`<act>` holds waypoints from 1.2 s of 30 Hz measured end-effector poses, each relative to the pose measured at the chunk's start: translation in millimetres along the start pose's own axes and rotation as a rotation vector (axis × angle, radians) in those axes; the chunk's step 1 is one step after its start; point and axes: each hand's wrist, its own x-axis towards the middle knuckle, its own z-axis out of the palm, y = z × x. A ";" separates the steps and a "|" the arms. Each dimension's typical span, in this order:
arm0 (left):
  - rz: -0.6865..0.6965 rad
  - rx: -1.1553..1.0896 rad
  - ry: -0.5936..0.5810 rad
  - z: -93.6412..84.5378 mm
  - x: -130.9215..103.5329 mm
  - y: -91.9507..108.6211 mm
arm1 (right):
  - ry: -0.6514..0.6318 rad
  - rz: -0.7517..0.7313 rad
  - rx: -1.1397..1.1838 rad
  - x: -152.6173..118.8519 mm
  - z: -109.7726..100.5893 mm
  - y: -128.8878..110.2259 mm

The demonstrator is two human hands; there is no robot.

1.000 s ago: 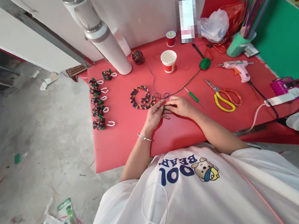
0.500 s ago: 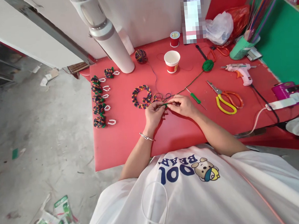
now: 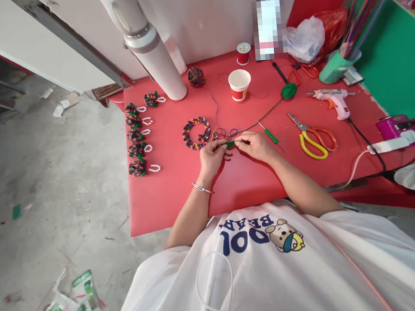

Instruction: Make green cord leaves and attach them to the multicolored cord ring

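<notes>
Between my hands is a small green crocheted piece, mostly covered by fingers. My left hand pinches its left end. My right hand is closed at its right side, where green yarn runs back to a small green yarn ball. Just left of my hands lies a curled multicoloured crocheted strip, with loose yarn loops beside it. A crochet hook with a green handle rests on the table to the right of my right hand.
Scissors and a pink glue gun lie right on the red table. Several crocheted flowers with bead loops line the left edge. Behind stand a tall white flask, a multicoloured yarn ball, a paper cup and a thread spool.
My right hand has shifted slightly right, away from the left, so more of the green piece shows between my fingers. The things on the table lie as before.
</notes>
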 end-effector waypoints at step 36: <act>-0.266 -0.308 -0.208 -9.5 1.4 13.5 | 0.069 0.560 -1.035 -104.3 -156.6 12.0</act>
